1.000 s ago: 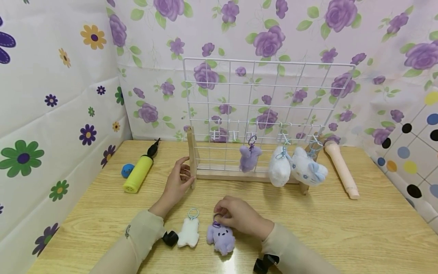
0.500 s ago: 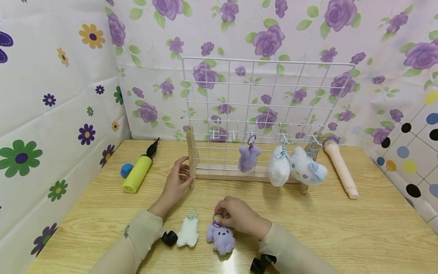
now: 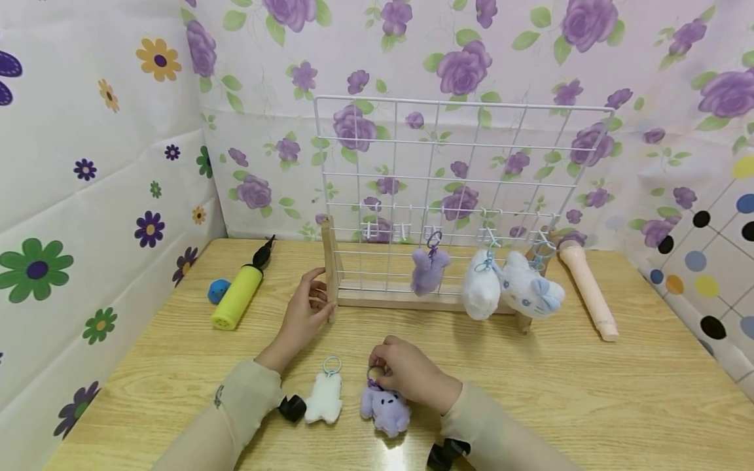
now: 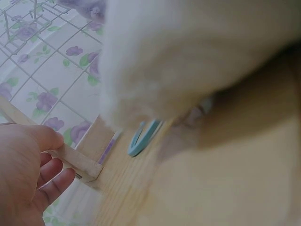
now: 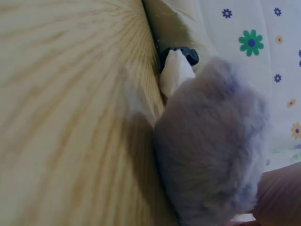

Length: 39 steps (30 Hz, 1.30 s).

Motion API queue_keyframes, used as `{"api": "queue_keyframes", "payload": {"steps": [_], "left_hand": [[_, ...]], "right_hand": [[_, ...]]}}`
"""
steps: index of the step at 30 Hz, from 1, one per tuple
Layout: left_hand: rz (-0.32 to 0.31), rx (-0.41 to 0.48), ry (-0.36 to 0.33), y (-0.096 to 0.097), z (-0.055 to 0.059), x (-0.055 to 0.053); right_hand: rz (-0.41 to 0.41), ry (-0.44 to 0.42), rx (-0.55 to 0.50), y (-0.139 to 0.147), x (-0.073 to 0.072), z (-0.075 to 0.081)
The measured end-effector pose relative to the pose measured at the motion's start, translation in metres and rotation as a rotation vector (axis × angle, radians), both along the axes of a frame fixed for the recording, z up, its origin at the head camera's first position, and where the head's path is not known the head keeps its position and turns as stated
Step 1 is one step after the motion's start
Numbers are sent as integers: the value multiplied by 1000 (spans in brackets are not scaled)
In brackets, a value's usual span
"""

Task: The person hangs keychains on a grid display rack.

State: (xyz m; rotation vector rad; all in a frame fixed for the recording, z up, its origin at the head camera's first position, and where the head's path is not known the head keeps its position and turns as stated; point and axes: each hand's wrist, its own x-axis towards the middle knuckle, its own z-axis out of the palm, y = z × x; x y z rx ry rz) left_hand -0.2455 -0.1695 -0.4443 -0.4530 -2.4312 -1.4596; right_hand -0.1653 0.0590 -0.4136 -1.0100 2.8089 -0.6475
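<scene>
My right hand pinches the purple ring at the top of a purple plush dog keychain, which lies face up on the table. The toy's fluffy body fills much of the right wrist view. With my left hand I hold the left wooden post of a white wire grid rack; the thumb lies against the wood in the left wrist view. Between my forearms lies a white plush keychain with a pale blue ring. Its blurred body is close to the left wrist camera.
Several white hooks line the grid. From them hang a purple plush, a white plush and a white plush with a blue bow. A yellow pump and blue ball-like toy lie left, a pale pink tube right.
The purple plush dog has shifted slightly to the right, with my right hand still on its ring. My left hand stays at the rack's post.
</scene>
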Motion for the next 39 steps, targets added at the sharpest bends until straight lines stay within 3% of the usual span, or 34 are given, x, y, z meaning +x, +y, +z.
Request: {"api": "queue_keyframes", "payload": {"steps": [34,39], "left_hand": [[6,4,-14,1,-1,1],[4,9,-17,1,1,1]], "right_hand": [[-27,-25,22,3,-1,-5],[-4,-64,-21,5,-3,-3]]}}
